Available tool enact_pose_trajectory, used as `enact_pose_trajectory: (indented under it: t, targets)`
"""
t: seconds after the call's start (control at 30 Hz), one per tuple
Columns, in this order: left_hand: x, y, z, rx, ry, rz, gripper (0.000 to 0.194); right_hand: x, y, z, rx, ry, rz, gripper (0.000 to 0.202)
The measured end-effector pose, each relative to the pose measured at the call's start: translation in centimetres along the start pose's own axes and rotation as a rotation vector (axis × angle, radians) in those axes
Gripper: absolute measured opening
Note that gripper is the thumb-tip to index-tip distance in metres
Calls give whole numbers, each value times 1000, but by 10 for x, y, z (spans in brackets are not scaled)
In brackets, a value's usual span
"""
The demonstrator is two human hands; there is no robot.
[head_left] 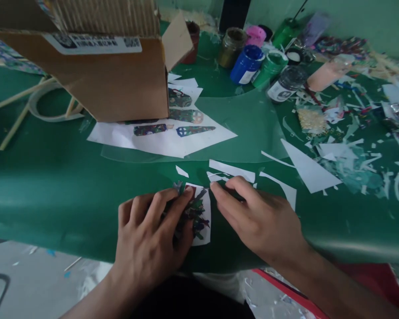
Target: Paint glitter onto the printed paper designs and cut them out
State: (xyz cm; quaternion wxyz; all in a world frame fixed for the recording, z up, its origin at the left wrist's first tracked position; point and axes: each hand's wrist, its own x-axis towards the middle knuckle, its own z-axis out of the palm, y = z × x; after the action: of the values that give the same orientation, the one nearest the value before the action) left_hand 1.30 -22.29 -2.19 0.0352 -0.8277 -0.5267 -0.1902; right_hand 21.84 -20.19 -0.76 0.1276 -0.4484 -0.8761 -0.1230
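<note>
— What's nearest?
— The left hand (151,232), lower centre of the frame, half curled, fingers on a printed paper cutout (202,217). I can't tell whether it grips or only presses.
— And the right hand (262,217)?
— Right of centre, fingers bent and close together at the cutout's upper right corner; whether they pinch anything is hidden.
— Beyond those?
— White paper strips (232,171) mid-frame, then a printed sheet (129,141) partly under a cardboard box (119,84), upper left.
— Farther?
— An open blue paint jar (248,64), upper right of centre.
</note>
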Motion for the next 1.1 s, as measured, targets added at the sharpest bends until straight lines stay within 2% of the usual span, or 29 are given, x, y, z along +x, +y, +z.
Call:
enact_pose_trajectory:
  t: [0.3,0.43,0.53,0.63,0.77,0.9,1.1]
  targets:
    - [-1,1,2,-1,-5,4,38,-8,4,-3,-12,-2,6,27]
    - [1,-2,-3,-17,-19,19,38,-13,8,-9,19,-17,53,19]
    - [7,-9,-9,-41,-51,74,39,-12,10,-14,63,22,130,13]
    - [14,-16,-12,-64,-76,158,43,-8,7,-13,166,50,171,18]
    - [18,-24,-11,-107,-87,215,46,-3,-3,-5,266,5,93,24]
    - [16,-32,-9,-163,-88,230,41,-2,-6,1,201,-22,56,24]
    - [15,-49,-9,-198,-78,284,39,-5,4,-3,107,-29,48,25]
